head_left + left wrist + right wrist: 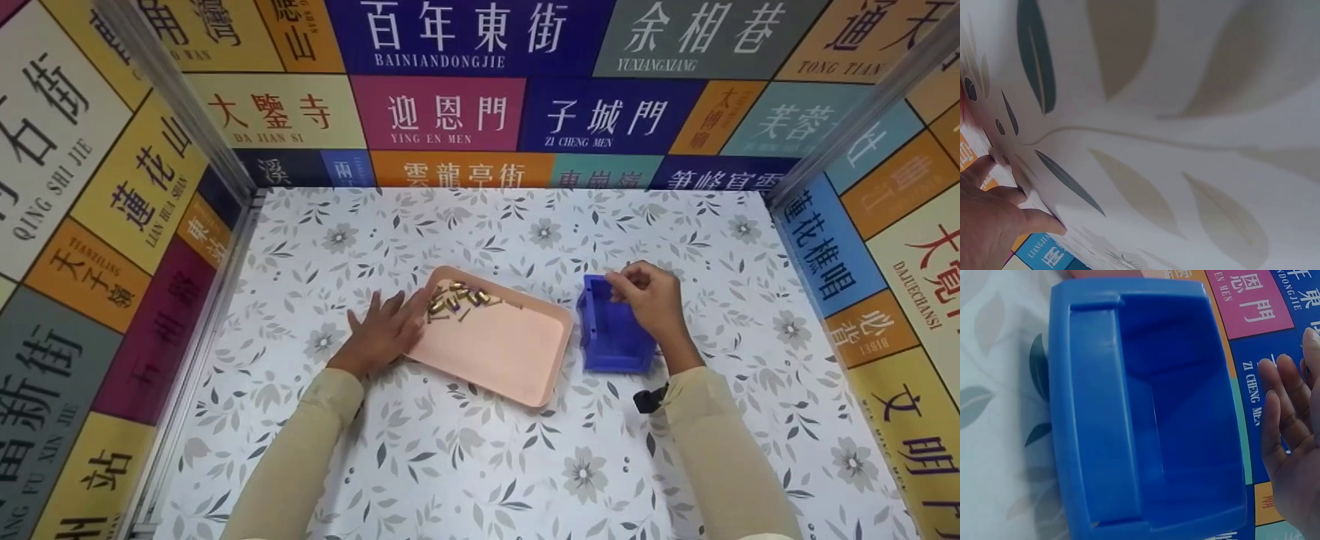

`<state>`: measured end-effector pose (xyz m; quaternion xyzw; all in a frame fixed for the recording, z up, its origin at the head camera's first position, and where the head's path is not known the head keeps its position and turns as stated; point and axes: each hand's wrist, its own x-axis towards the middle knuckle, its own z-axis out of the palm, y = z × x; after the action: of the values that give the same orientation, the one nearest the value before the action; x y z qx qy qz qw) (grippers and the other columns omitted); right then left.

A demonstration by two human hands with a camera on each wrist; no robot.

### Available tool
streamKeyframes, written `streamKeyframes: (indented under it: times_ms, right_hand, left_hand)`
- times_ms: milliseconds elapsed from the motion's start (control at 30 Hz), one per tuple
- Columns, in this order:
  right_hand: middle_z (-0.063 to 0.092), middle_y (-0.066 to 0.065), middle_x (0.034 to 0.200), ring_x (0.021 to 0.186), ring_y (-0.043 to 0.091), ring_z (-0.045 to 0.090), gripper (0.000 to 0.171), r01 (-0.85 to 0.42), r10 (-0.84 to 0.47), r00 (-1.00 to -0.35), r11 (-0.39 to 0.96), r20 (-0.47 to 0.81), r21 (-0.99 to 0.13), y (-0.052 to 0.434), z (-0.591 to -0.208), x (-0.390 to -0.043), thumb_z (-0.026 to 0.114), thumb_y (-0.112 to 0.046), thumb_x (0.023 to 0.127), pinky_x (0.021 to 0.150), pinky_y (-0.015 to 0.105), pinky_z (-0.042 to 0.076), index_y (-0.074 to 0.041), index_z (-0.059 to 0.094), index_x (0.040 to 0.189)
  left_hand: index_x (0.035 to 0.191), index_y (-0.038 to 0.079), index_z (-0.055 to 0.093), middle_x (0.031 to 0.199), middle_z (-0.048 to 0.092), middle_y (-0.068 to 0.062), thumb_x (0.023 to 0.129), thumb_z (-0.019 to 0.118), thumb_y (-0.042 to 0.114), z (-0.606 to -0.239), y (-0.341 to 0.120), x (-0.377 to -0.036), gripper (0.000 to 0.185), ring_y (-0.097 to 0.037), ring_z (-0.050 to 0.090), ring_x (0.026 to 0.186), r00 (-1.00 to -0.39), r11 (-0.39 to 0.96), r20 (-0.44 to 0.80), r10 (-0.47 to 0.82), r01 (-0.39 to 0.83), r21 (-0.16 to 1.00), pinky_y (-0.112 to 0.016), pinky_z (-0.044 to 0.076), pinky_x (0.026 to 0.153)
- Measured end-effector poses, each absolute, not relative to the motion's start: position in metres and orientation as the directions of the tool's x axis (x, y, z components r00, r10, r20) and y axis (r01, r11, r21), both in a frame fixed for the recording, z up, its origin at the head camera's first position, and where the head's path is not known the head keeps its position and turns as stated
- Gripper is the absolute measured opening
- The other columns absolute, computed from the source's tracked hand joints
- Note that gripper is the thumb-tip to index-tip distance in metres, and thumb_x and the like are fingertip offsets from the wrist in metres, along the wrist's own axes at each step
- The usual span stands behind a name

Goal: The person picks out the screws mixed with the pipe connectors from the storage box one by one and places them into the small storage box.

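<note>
A shallow pink tray (pixel 495 352) lies at a slant on the table, with several small gold-coloured metal pieces (pixel 457 296) heaped at its far left end. My left hand (pixel 382 330) rests at the tray's left edge, fingers spread; the left wrist view shows part of this hand (pixel 994 214) low at the left. Right of the tray stands a blue plastic bin (pixel 619 334). Over its far right side is my right hand (pixel 649 296), thumb and fingertips together. In the right wrist view, a tiny dark piece (pixel 1306 371) shows between the fingers, its kind unclear.
A white tablecloth (pixel 300 435) with grey leaves and flowers covers the table. Panels of coloured signs stand behind (pixel 442 112) and at both sides, with metal posts (pixel 195 112) at the corners. The bin is close beside the tray's right end.
</note>
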<state>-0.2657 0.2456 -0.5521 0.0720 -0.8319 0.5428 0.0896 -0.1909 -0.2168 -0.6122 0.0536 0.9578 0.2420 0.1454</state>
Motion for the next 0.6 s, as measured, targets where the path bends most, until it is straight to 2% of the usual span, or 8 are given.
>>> streamKeyframes:
  times_ms: [133, 233, 433, 600]
  right_hand:
    - [0.071, 0.005, 0.070, 0.060, 0.008, 0.070, 0.030, -0.217, -0.004, -0.971, 0.430, 0.239, -0.876, 0.252, -0.556, -0.266, 0.080, -0.027, 0.090, 0.060, 0.021, 0.058, 0.001, 0.070, 0.084]
    - [0.071, 0.002, 0.069, 0.060, 0.007, 0.069, 0.034, -0.222, 0.003, -0.969, 0.434, 0.248, -0.873, 0.255, -0.557, -0.265, 0.081, -0.032, 0.089, 0.060, 0.021, 0.058, -0.001, 0.070, 0.084]
    - [0.071, 0.004, 0.070, 0.061, 0.008, 0.069, 0.035, -0.215, 0.014, -0.969, 0.441, 0.246, -0.871, 0.258, -0.560, -0.263, 0.081, -0.035, 0.088, 0.059, 0.021, 0.057, -0.001, 0.071, 0.084]
    - [0.072, 0.007, 0.071, 0.060, 0.008, 0.068, 0.029, -0.183, 0.038, -0.973, 0.464, 0.226, -0.867, 0.259, -0.565, -0.263, 0.081, -0.027, 0.090, 0.056, 0.018, 0.054, 0.001, 0.071, 0.086]
  left_hand:
    - [0.159, 0.056, 0.002, 0.173, 0.016, -0.004, 0.105, 0.023, 0.067, -0.612, -0.217, -0.191, 0.059, -0.048, -0.007, 0.157, -0.952, 0.874, -0.252, 0.175, 0.032, 0.484, -0.083, -0.012, 0.109]
    - [0.159, 0.057, 0.002, 0.173, 0.016, -0.005, 0.105, 0.024, 0.066, -0.610, -0.217, -0.190, 0.059, -0.049, -0.006, 0.157, -0.953, 0.876, -0.245, 0.180, 0.042, 0.480, -0.084, -0.011, 0.109]
    - [0.158, 0.058, 0.003, 0.172, 0.018, -0.005, 0.105, 0.024, 0.067, -0.607, -0.218, -0.188, 0.058, -0.048, -0.004, 0.157, -0.955, 0.876, -0.240, 0.176, 0.040, 0.480, -0.084, -0.007, 0.110]
    - [0.158, 0.057, 0.004, 0.172, 0.018, -0.006, 0.105, 0.024, 0.066, -0.608, -0.216, -0.187, 0.058, -0.047, -0.006, 0.157, -0.955, 0.871, -0.242, 0.173, 0.033, 0.490, -0.083, -0.009, 0.110]
